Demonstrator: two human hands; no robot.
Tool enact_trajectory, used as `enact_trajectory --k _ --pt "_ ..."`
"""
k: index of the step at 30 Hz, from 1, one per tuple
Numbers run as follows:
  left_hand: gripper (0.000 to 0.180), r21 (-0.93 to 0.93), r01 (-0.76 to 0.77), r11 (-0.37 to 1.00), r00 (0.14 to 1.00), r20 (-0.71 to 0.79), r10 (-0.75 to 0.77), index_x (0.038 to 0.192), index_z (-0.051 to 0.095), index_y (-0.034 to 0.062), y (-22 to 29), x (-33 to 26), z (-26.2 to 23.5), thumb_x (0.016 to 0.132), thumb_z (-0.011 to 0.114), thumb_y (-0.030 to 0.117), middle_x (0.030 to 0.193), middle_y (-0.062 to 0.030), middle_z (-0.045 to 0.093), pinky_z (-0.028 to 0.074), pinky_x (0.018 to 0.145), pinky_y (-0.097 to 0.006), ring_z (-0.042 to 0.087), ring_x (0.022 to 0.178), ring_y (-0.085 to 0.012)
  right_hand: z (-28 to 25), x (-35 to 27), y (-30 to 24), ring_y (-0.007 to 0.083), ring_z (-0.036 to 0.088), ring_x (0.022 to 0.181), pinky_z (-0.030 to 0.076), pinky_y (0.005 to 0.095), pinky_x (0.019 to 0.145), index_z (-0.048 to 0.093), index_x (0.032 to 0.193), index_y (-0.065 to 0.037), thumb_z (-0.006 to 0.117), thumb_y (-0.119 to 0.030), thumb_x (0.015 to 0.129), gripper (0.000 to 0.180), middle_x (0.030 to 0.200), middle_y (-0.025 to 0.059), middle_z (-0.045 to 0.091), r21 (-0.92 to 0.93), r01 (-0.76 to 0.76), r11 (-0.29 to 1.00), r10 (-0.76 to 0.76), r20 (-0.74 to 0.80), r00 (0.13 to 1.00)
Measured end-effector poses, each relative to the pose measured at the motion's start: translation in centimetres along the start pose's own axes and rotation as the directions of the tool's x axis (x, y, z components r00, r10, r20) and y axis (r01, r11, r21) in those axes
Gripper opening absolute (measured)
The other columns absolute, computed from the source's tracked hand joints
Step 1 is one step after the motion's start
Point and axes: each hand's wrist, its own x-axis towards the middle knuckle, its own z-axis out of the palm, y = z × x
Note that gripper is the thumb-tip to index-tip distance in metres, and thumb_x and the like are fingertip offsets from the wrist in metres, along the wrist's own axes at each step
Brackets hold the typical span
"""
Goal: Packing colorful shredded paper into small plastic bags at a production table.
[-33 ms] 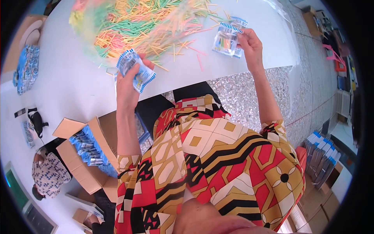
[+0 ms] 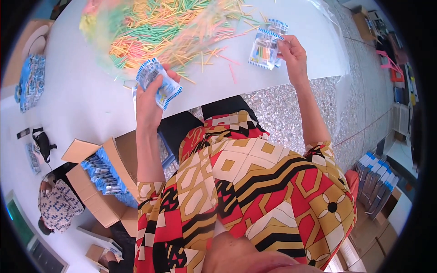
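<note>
In the head view, the left hand curls its fingers and thumb around a blue-and-white packet above the table; its contents cannot be made out. Farther right, the right hand pinches a striped-edge packet by its side, coloured sticks showing on its face, printed or inside. Clear plastic sheeting lies around loose pastel sticks. Lower left, an open cardboard box holds blue packets.

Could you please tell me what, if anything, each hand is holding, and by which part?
The left hand holds a blue-and-white packet around its middle; the right hand pinches a see-through packet near its upper right corner.
</note>
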Motion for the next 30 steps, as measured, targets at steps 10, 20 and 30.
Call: enact_trajectory --k 10,20,30 --pt "0.025 0.104 0.011 0.994 0.999 0.041 -0.015 0.107 0.056 -0.005 -0.7 0.1 1.0 0.087 0.057 0.009 0.091 -0.0165 0.066 0.053 0.077 -0.034 0.066 0.086 -0.0242 -4.1 -0.4 5.5 0.0069 0.054 0.069 0.046 0.0229 0.06 0.058 0.104 -0.003 0.059 -0.01 0.086 0.019 0.081 0.0016 0.062 -0.418 -0.065 0.906 -0.024 -0.204 0.979" --pt "0.018 0.12 -0.11 0.987 0.994 0.027 0.107 0.095 0.063 -0.0038 -0.7 -0.6 1.2 0.081 0.066 0.007 0.085 -0.0117 0.068 0.053 0.071 -0.029 0.066 0.076 -0.0164 2.4 0.1 -1.1 0.0073 0.052 0.075 0.045 0.0201 0.064 0.057 0.112 -0.005 0.058 -0.008 0.086 0.027 0.1 0.0024 0.059 -0.471 0.194 0.86 -0.237 -0.033 0.971" --pt "0.023 0.239 -0.148 0.96 0.986 -0.039 0.162 0.095 0.065 -0.001 -1.3 -0.9 1.2 0.076 0.073 0.009 0.082 -0.0064 0.068 0.052 0.066 -0.025 0.063 0.071 -0.0105 15.8 0.3 -6.5 0.0076 0.05 0.068 0.04 0.0221 0.058 0.062 0.096 -0.004 0.063 -0.012 0.082 0.016 0.085 0.0003 0.059 -0.144 0.303 0.942 -0.141 0.651 0.746"
